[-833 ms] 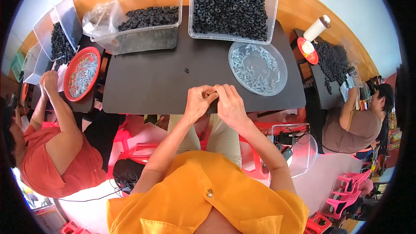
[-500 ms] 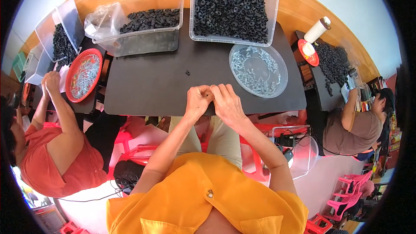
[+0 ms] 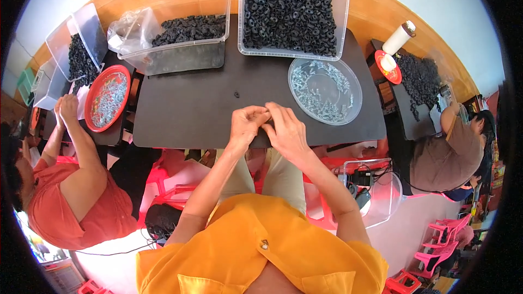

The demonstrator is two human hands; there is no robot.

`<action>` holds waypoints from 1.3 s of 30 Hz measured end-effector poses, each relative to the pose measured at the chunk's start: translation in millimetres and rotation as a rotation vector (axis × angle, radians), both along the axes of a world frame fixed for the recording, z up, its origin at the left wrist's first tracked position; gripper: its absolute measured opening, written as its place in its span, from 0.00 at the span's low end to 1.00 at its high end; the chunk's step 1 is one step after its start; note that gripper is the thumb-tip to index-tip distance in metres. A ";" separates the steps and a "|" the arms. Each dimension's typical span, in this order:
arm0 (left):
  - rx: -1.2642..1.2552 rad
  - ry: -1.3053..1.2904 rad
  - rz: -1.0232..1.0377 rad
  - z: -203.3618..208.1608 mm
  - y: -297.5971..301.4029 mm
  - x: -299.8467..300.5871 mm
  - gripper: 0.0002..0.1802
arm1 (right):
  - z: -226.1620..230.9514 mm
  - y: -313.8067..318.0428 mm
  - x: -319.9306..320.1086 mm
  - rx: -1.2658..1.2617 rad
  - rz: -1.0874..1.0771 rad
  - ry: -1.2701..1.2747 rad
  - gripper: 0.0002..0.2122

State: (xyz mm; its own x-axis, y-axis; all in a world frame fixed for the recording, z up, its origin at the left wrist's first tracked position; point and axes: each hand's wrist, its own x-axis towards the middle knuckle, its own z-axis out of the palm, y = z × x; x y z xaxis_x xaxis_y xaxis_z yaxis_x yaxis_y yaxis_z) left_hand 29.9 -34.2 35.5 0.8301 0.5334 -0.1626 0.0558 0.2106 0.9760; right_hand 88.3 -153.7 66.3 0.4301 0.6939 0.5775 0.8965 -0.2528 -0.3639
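Observation:
My left hand (image 3: 246,126) and my right hand (image 3: 285,130) meet over the near edge of the dark table (image 3: 185,114). Thumbs and fingertips are pinched together, and whatever sits between them is too small and too covered to name. Just beyond them lies a single small black part (image 3: 237,95). To the right of my hands rests a round clear plastic lid (image 3: 325,91) with many small metal springs (image 3: 332,110) scattered on it. Behind it, a clear bin (image 3: 295,54) is full of small black plastic pieces (image 3: 289,13).
A second clear bin (image 3: 185,64) with black parts and a plastic bag (image 3: 131,30) stands at the back left. Left of the table is a red tray (image 3: 89,103) of springs. Co-workers sit at both sides: one in a red top (image 3: 81,201), one in brown (image 3: 447,158).
My fingertips have shifted slightly against each other, still pinched together. The view has tilted a little, so the table sits slightly lower. The right co-worker has leaned and moved an arm.

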 end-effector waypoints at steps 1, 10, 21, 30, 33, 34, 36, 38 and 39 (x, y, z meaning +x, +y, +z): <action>0.196 -0.029 0.126 -3.0 7.7 -1.8 0.06 | -0.8 -0.2 -2.0 0.008 -0.037 0.089 0.24; 0.799 -0.149 0.667 139.6 161.3 11.4 0.17 | -51.3 -19.6 -5.2 0.092 -0.135 0.050 0.15; 1.316 -0.413 0.204 109.3 93.8 164.5 0.11 | -54.8 -22.2 -3.9 0.134 -0.170 -0.053 0.12; 1.537 -0.206 0.025 76.7 77.1 259.3 0.16 | -54.1 -16.4 -6.6 0.119 -0.175 -0.066 0.06; 1.599 -0.233 0.015 62.5 78.8 255.1 0.11 | -53.7 -16.6 -5.5 0.126 -0.173 -0.071 0.06; 1.587 -0.227 0.003 59.0 79.6 252.1 0.10 | -54.0 -16.8 -4.8 0.124 -0.179 -0.061 0.06; 1.585 -0.255 0.026 53.0 82.0 244.8 0.06 | -54.4 -16.7 -3.0 0.132 -0.164 -0.103 0.06; 1.553 -0.266 0.037 53.0 85.8 237.6 0.05 | -54.1 -17.5 -2.2 0.125 -0.161 -0.105 0.06; 1.551 -0.265 0.032 52.0 85.9 232.2 0.05 | -54.5 -17.7 -3.2 0.123 -0.164 -0.107 0.07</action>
State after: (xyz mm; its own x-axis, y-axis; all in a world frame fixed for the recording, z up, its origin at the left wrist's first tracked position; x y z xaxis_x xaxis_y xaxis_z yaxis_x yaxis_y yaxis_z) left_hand 262.1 51.8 87.6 0.7309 0.0530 0.6804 -0.1296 -0.9681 0.2146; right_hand 85.2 -171.5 11.8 0.4629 0.5417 0.7016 0.8823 -0.3578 -0.3058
